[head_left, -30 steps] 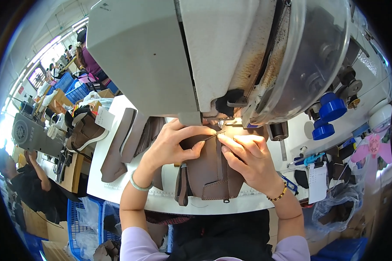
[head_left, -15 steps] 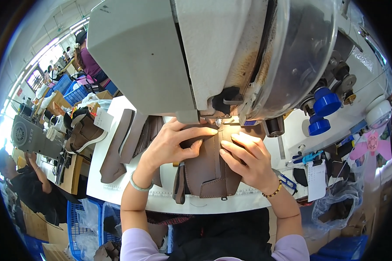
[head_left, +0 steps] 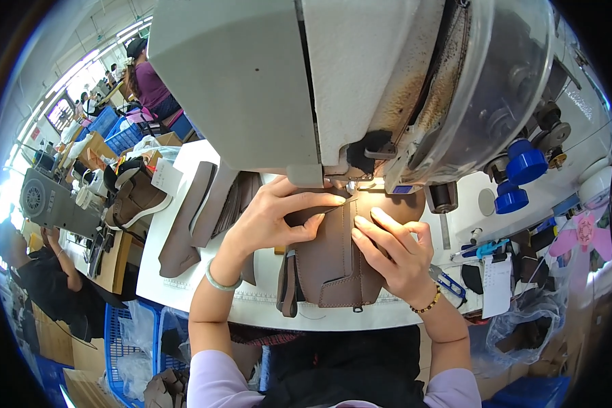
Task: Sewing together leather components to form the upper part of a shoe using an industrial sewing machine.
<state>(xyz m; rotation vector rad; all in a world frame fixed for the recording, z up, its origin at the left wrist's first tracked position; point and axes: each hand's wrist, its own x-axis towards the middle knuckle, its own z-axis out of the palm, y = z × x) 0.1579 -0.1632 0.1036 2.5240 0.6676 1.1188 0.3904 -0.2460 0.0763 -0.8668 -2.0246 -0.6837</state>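
A brown leather shoe-upper piece [head_left: 333,262] lies under the sewing machine's lit needle area [head_left: 351,189]. Stitched seams run down it, and a small dark zipper pull [head_left: 358,309] shows at its near edge. My left hand [head_left: 268,216] has a raised leather edge between forefinger and thumb, its forefinger tip close to the needle. My right hand [head_left: 398,255] rests on the right part of the piece, fingers stretched out and spread. A dark narrow strap [head_left: 287,289] hangs at the piece's left side. The needle tip is too small to make out.
The grey machine head [head_left: 238,81] fills the upper middle. Brown leather strips [head_left: 190,224] lie left on the white table [head_left: 251,309]. Blue-handled snips [head_left: 450,285] and a paper slip [head_left: 496,285] are at right. A brown boot [head_left: 139,194] stands far left; blue crates [head_left: 119,347] sit below.
The whole view has shifted slightly, putting the machine farther right. Near the needle, more of the raised leather edge shows by my left forefinger. Both hands stay on the piece.
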